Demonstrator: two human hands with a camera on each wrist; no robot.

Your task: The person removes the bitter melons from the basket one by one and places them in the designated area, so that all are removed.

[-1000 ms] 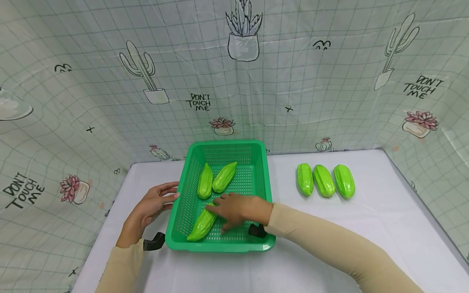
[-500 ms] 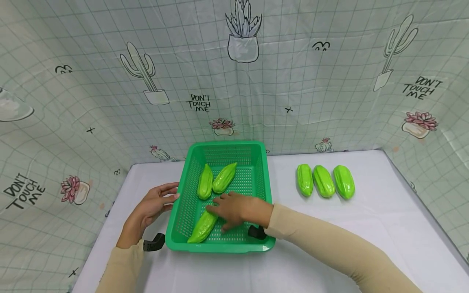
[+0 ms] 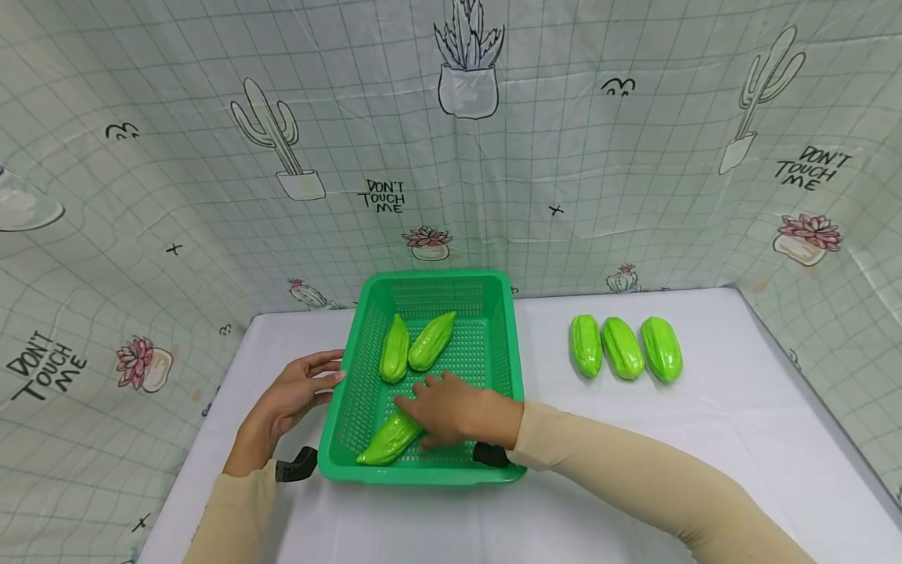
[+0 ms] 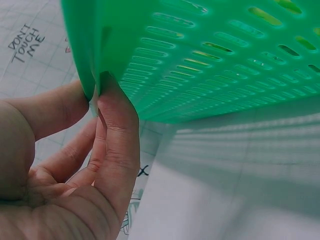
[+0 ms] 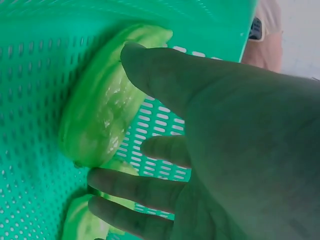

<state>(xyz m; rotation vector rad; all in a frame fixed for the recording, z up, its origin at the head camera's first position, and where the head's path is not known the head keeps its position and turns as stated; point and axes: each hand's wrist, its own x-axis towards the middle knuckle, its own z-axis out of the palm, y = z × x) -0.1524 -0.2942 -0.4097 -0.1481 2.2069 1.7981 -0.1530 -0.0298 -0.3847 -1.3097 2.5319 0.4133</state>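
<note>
A green plastic basket [image 3: 423, 475] with slotted walls stands on the table. My left hand [image 3: 299, 392] is at its left side; in the left wrist view the thumb and a finger [image 4: 117, 130] pinch the rim. Inside the basket, a glossy green ribbed gourd [image 3: 389, 440] lies slanted near the front left corner. Over its upper end reaches my right hand [image 3: 451, 409], fingers spread and fairly straight. The right wrist view puts the thumb [image 5: 145, 65] over or against this gourd; contact is unclear. Farther back in the basket lie two more gourds, one left [image 3: 395, 350] and one right [image 3: 432, 342].
Right of the basket, three similar green ribbed gourds [image 3: 587, 346] [image 3: 623, 348] [image 3: 662, 349] lie in a row on the white tablecloth [image 3: 606, 501]. A patterned cloth [image 3: 528, 157] rises behind and at both sides.
The front gourd has turned a little, its upper end shifting toward the front, and my right hand has moved slightly with it. The left hand and the other gourds stay in place.
</note>
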